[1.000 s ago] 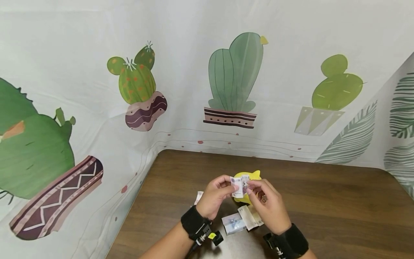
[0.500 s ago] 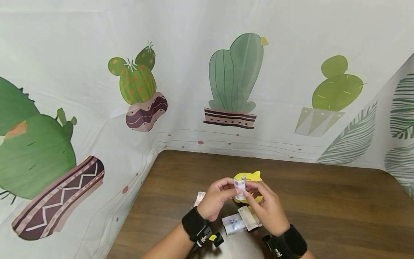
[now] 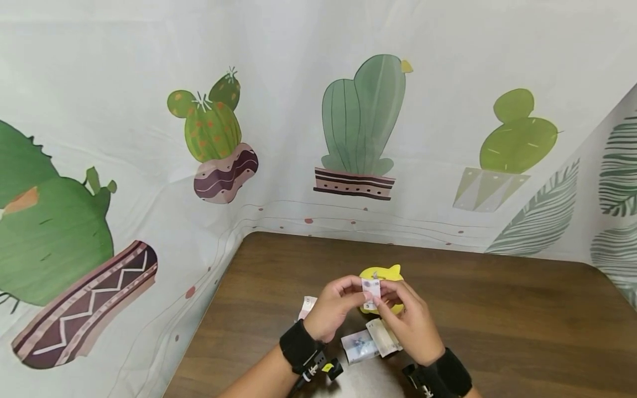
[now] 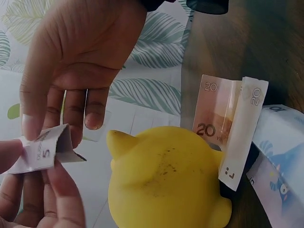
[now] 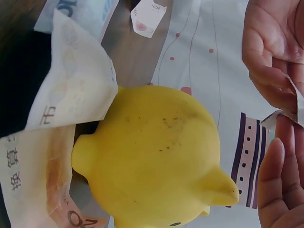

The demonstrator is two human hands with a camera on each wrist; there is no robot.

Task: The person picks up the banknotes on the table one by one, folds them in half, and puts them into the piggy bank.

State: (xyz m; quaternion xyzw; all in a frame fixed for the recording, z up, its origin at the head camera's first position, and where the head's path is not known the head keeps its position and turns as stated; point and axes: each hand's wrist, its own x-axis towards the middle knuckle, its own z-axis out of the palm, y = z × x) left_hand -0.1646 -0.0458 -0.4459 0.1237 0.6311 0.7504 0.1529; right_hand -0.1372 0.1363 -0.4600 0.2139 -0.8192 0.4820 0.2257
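Note:
A small folded banknote (image 3: 371,292), printed with a 5, is held up between both hands over the table. My left hand (image 3: 328,310) pinches its left side with thumb and fingers. From the other side my right hand (image 3: 414,316) pinches it, the fingertips of both hands close together. In the left wrist view the banknote stands bent along a crease, like a small tent. Behind and below the hands sits a yellow rounded figure (image 5: 156,147) with pointed ears, partly hidden by them in the head view.
Nearer my body, a creased 20 banknote (image 4: 216,107) lies beside a blue banknote (image 3: 359,347). A pinkish banknote (image 3: 308,304) shows left of my left hand. The brown wooden table (image 3: 497,320) meets a cactus-print cloth (image 3: 438,138) at its back and left edges.
One second ago the banknote was spread wider, with two panels showing. My right hand has moved left towards my left hand, and the banknote now shows a single narrow panel.

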